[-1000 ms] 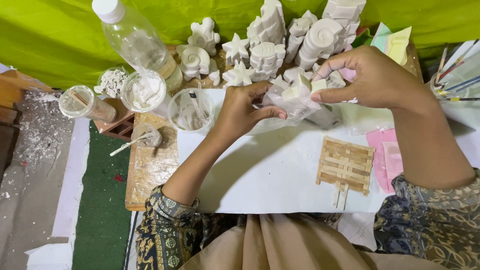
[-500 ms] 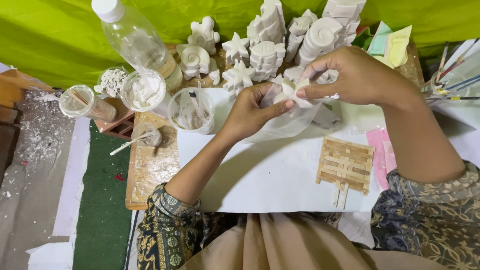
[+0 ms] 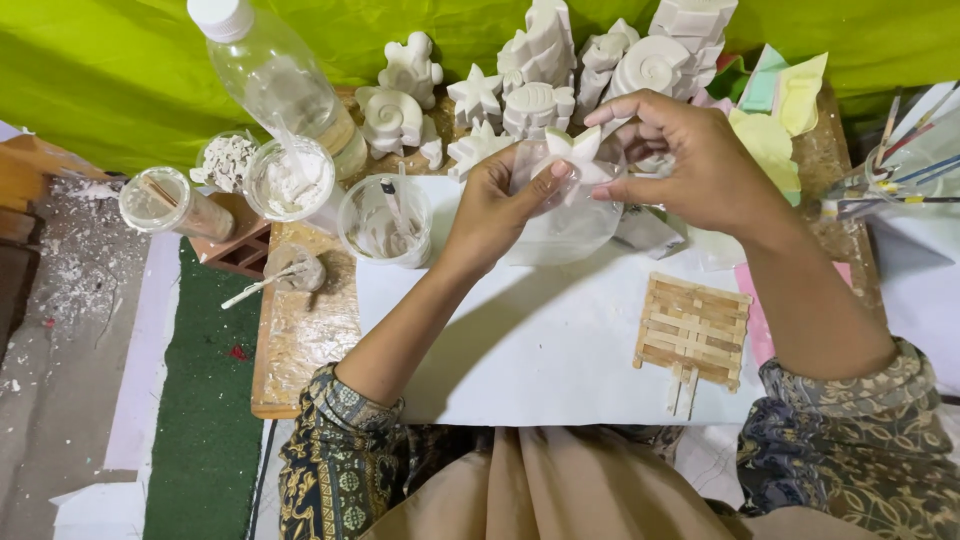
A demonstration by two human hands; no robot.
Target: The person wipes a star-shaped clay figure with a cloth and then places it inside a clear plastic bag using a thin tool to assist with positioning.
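Plaster star (image 3: 572, 152), white, pinched between left hand (image 3: 505, 205) and right hand (image 3: 690, 165), both closed on it and on clear plastic mould (image 3: 565, 220) beneath. Judged light, brittle, chalky; best gripped at thick centre, not points. Behind star: row of white plaster casts (image 3: 540, 95), green backdrop (image 3: 120, 90). Below star: white sheet (image 3: 520, 350) on wooden desk (image 3: 300, 350), stick raft (image 3: 692, 330). Left of star: clear cups (image 3: 385, 220), bottle (image 3: 280, 80).
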